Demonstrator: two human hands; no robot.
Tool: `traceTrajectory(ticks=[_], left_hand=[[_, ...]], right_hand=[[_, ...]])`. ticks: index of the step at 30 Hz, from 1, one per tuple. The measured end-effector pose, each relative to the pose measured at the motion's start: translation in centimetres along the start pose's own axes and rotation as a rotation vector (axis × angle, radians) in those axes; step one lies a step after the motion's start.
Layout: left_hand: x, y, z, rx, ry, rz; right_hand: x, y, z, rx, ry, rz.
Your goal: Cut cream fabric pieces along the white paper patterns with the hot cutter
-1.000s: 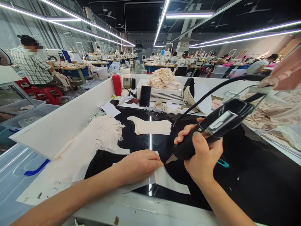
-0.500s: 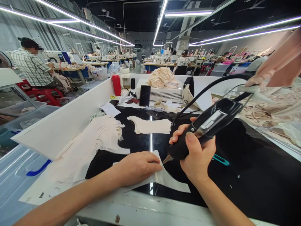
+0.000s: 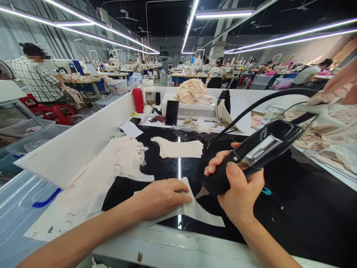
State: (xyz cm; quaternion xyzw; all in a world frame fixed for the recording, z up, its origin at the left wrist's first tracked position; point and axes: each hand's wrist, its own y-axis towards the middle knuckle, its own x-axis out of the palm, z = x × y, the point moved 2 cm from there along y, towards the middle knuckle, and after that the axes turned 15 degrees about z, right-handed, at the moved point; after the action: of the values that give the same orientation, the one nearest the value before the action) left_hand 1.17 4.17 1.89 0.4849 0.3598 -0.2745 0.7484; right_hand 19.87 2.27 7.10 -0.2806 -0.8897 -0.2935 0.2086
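Note:
My left hand [image 3: 164, 199] lies palm down near the front of the black glossy surface. Its fingers rest on a pale curved fabric piece [image 3: 202, 212] and hold nothing. My right hand [image 3: 241, 193] is wrapped around what looks like a black corded hot knife [image 3: 259, 149], its thick end low and its cord end raised to the right. The brownish metal tip is just right of the fabric piece's edge; whether they touch I cannot tell. Another cream fabric piece [image 3: 181, 147] lies farther back. To the left is a heap of pale cut pieces [image 3: 117, 160].
A white side panel [image 3: 83, 141] borders the left. Along the back stand a phone [image 3: 171, 112], a red bottle [image 3: 137, 100] and a white vented box [image 3: 195, 111] topped with fabric. Beige fabric [image 3: 320, 130] piles up at right. A person [image 3: 37, 78] sits beyond the panel.
My right hand has moved the hot knife slightly right, its tip shifting a little away from the fabric edge. My left hand and the fabric pieces stay in place.

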Motion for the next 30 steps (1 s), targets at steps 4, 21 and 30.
traceTrajectory(ticks=[4, 21, 30], left_hand=[[0.1, 0.0, -0.1, 0.002, -0.004, -0.006], [0.2, 1.3, 3.9, -0.022, -0.043, 0.089], [1.3, -0.2, 3.8, -0.035, 0.062, 0.007]], right_hand=[[-0.2, -0.3, 0.3, 0.019, -0.021, -0.011], [-3.4, -0.5, -3.7, 0.027, -0.051, 0.031], [-4.2, -1.4, -3.5, 0.019, -0.088, 0.019]])
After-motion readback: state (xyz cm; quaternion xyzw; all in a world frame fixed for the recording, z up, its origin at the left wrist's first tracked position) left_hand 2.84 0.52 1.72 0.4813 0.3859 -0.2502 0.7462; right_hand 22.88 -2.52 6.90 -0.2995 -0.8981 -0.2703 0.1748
